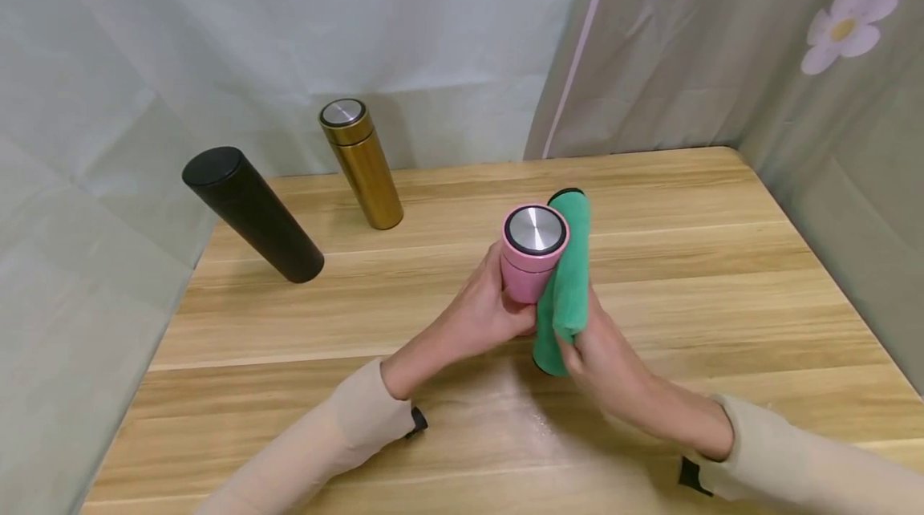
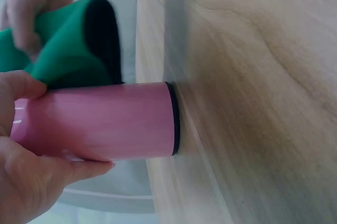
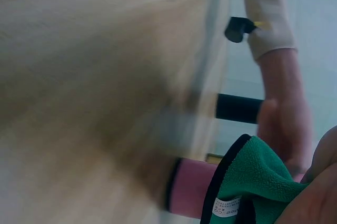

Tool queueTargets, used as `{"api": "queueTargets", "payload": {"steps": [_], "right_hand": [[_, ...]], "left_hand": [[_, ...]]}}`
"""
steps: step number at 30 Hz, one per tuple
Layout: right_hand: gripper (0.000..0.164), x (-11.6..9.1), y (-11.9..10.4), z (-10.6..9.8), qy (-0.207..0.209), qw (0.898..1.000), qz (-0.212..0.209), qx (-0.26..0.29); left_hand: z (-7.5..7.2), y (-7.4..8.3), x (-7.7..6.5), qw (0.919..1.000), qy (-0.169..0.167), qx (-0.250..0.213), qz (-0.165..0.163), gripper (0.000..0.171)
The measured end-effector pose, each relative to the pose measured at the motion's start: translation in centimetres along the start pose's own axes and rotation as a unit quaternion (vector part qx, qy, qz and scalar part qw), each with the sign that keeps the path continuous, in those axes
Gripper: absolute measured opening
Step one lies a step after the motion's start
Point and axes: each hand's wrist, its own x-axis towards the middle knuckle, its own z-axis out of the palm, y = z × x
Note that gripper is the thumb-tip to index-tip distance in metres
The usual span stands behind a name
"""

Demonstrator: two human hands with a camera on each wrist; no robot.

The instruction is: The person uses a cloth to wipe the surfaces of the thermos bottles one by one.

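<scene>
A pink thermos bottle [image 1: 528, 278] with a silver lid stands upright over the table's middle, its black-rimmed base close to the wood in the left wrist view. My left hand [image 1: 485, 308] grips it from the left, fingers and thumb around its body [image 2: 105, 124]. Against the bottle's right side lies a green cloth [image 1: 573, 274] with black edging, folded over. My right hand [image 1: 605, 354] holds this cloth, partly hidden behind it. A white label [image 3: 226, 207] shows on the cloth in the right wrist view.
A black bottle [image 1: 256, 214] stands at the table's left, and a gold thermos [image 1: 364, 170] with a silver lid at the back left. The wooden table [image 1: 722, 274] ends at a grey curtain [image 1: 433, 34] behind and at the sides.
</scene>
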Motion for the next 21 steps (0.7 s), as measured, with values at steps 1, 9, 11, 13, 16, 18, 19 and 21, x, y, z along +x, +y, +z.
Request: {"api": "queueTargets", "payload": {"steps": [1,9,11,13,16,18,19,21], "right_hand": [[0.061,-0.1,0.2,0.2,-0.003,1.000,0.004,0.001],[0.049,-0.8,2.1,1.3,-0.027,1.000,0.017,-0.001],[0.047,-0.9,2.6,1.5,-0.040,0.999,0.023,-0.002],[0.044,-1.0,3.2,1.8,-0.049,0.999,0.021,-0.009],[0.035,-1.0,4.0,2.0,-0.065,0.998,0.021,-0.018],[0.028,-0.9,4.4,2.1,-0.073,0.997,0.029,-0.021],[0.027,-0.8,4.5,2.0,-0.078,0.996,0.040,-0.017],[0.027,-0.7,4.6,1.9,-0.085,0.994,0.069,0.001]], "left_hand": [[0.0,0.0,0.0,1.0000,-0.003,-0.003,-0.003,0.092],[-0.1,0.5,-0.2,0.9991,-0.022,-0.009,-0.036,0.095],[-0.1,0.6,-0.2,0.9988,-0.025,-0.010,-0.042,0.097],[-0.2,0.7,-0.3,0.9983,-0.029,-0.011,-0.049,0.099],[-0.3,0.7,-0.5,0.9981,-0.031,-0.010,-0.052,0.100],[-0.4,0.7,-0.6,0.9977,-0.033,-0.011,-0.059,0.099],[-0.4,0.7,-0.6,0.9974,-0.034,-0.014,-0.062,0.099],[-0.6,0.7,-0.7,0.9968,-0.033,-0.017,-0.070,0.099]]}}
